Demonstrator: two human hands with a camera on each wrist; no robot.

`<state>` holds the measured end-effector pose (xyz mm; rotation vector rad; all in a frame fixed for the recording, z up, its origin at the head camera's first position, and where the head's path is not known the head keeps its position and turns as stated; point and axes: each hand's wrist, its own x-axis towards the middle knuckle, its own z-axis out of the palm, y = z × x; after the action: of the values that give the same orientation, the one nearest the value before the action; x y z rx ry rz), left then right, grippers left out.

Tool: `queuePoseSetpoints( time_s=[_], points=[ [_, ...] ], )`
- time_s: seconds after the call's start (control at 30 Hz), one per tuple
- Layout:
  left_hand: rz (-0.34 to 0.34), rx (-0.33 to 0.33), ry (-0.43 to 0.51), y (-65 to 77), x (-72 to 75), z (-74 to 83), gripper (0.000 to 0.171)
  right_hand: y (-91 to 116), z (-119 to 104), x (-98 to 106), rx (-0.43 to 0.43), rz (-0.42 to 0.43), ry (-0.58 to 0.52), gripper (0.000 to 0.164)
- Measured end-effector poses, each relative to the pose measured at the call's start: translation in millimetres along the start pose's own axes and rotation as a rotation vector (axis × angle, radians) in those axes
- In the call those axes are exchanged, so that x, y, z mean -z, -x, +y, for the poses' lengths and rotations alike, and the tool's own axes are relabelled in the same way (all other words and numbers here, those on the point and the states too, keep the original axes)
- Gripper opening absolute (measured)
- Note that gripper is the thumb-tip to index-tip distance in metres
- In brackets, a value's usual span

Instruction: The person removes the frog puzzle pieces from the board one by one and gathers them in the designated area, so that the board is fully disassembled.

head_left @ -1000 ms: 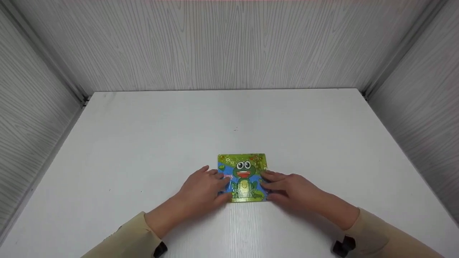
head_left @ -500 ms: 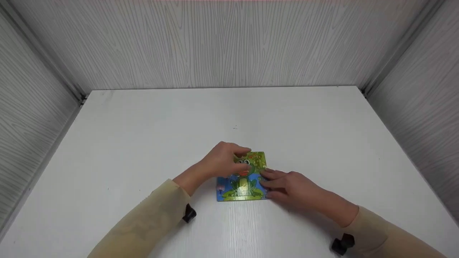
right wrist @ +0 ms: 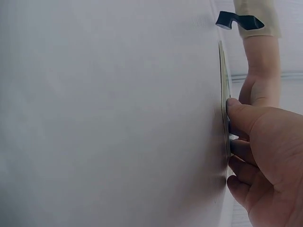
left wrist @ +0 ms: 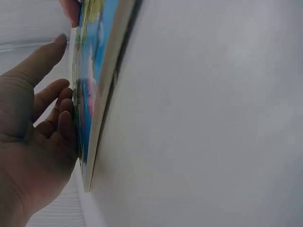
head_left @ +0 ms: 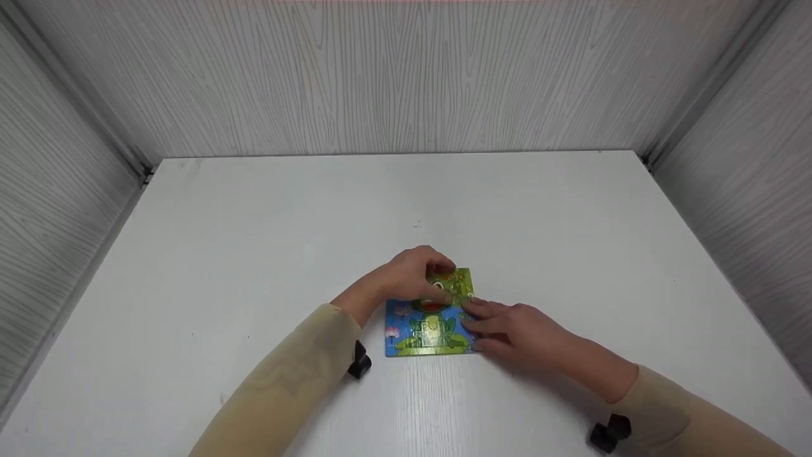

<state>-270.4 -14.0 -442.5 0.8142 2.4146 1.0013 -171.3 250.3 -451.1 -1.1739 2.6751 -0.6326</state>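
A square frog jigsaw puzzle (head_left: pixel 431 329), mostly green and blue, lies flat near the middle of the white table. Its pale, thin edge (left wrist: pixel 102 113) shows in the left wrist view. My left hand (head_left: pixel 412 276) reaches over the puzzle's upper left part and covers it. Thumb and fingers are apart, with no piece seen between them; in the left wrist view the lower fingers are bent close against the puzzle face. At the right side of the puzzle rests my right hand (head_left: pixel 517 333), its fingertips on the board's edge. In the right wrist view its thumb (right wrist: pixel 236 111) touches that edge.
The white tabletop (head_left: pixel 254 222) spreads around the puzzle. A wood-grained panel (head_left: pixel 393 76) stands behind it, with similar panels on the left (head_left: pixel 57 158) and right (head_left: pixel 742 158). Black clips hang at both sleeve cuffs.
My left hand has left the puzzle's lower left side, moved up over its top left part, then slid further right. My right hand stays in place, and the puzzle has hardly moved.
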Motion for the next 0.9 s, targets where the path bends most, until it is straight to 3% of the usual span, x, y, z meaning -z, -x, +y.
queuePoseSetpoints(
  time_s=[0.5,0.9],
  points=[
    [0.012,-0.033,-0.035,-0.4,-3.3,-1.1,0.056,-0.6,-1.1,1.1,0.024,0.013,0.011,0.043],
    [0.006,-0.018,-0.046,-2.1,-5.7,-0.2,0.055,0.2,-0.6,0.5,0.001,-0.003,-0.018,0.044]
  ],
)
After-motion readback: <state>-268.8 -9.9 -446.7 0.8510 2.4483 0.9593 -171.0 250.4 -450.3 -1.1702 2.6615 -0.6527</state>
